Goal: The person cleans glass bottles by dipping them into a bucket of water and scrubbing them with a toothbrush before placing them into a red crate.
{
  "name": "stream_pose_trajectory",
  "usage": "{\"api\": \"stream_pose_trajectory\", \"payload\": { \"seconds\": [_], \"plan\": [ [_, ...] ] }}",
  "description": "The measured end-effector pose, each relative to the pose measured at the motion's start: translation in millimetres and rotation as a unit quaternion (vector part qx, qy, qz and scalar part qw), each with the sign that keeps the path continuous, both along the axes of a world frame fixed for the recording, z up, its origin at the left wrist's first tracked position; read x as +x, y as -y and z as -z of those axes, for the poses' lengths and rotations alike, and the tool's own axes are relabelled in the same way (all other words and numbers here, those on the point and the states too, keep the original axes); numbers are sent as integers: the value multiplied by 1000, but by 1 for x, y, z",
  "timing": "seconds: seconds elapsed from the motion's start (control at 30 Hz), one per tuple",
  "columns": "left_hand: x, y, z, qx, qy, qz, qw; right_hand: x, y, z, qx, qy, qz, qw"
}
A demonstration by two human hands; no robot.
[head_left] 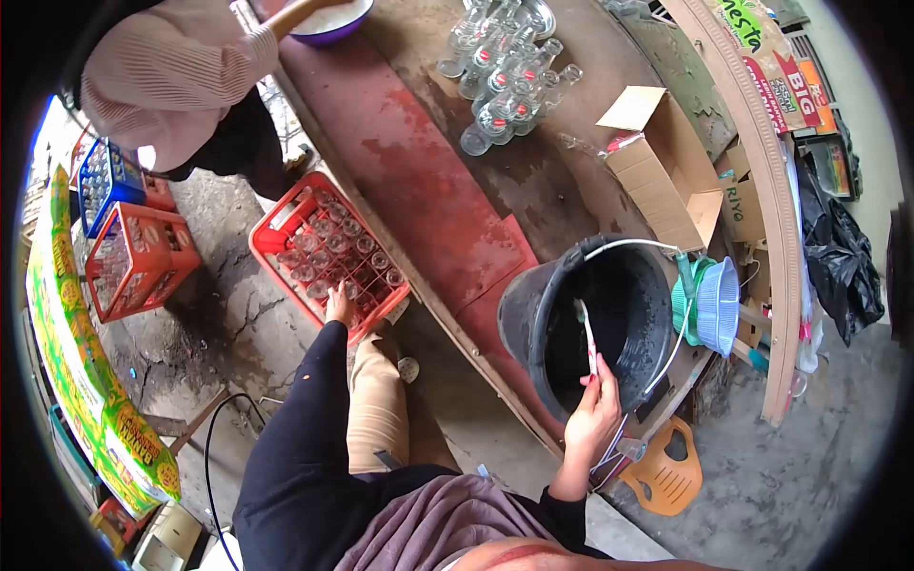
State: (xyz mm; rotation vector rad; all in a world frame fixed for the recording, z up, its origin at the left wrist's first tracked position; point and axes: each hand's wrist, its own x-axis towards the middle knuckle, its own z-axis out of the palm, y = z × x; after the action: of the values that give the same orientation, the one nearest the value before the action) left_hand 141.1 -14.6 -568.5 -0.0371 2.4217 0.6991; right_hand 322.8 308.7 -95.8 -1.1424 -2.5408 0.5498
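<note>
My left hand [340, 306] reaches down into a red plastic crate [265, 249] on my left. Its fingers close around the top of a clear glass bottle [350, 289], one of several standing in the crate's compartments. In my right hand [595, 409] is a toothbrush [591, 344] with a white and red handle, its head pointing away from me. The brush is above the mouth of a large black bucket [522, 309] with a wire handle. This bucket stands at the right end of the red-topped table.
Wet clear bottles [519, 81] stand grouped on the table [409, 143], near an open cardboard box [657, 186]. Green and blue plastic baskets [716, 303] sit right of the bucket. Another person [181, 81] stands at upper left, near more bottle crates [143, 257]. An orange plastic chair [666, 471] is below.
</note>
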Motion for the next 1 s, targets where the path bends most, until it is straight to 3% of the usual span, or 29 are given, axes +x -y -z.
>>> {"api": "stream_pose_trajectory", "payload": {
  "seconds": [0.07,0.27,0.37,0.4,0.47,0.5,0.67,0.8,0.83,0.9,1.0],
  "plan": [
    [4,-2,26,-17,-18,21,999,-1,0,-1,13,5,6,1000],
    [0,-10,11,-76,-79,-9,994,1,-3,1,1,0,6,1000],
    [-14,-8,-9,-103,-49,55,992,-4,-2,-1,-4,9,13,1000],
    [-17,-8,-30,-84,-87,81,989,-5,-2,-3,-3,27,17,999],
    [-28,-4,-27,-95,-97,127,983,-7,-2,-5,-2,38,24,999],
    [-36,-11,-59,-93,-104,94,986,-8,-1,-5,-2,27,23,999],
    [-79,-10,-119,-167,-55,234,956,-10,-1,-6,-6,61,50,997],
    [-118,-25,-281,-177,-45,321,929,-8,-2,-3,3,62,55,997],
    [-124,-18,-296,-159,-58,318,933,-6,-3,-2,-7,60,61,996],
    [-136,-18,-379,-130,-64,311,939,-6,-4,-3,5,71,60,996],
    [-147,-9,-433,-75,-125,285,947,-7,-4,-4,1,85,64,994]
  ]
}}
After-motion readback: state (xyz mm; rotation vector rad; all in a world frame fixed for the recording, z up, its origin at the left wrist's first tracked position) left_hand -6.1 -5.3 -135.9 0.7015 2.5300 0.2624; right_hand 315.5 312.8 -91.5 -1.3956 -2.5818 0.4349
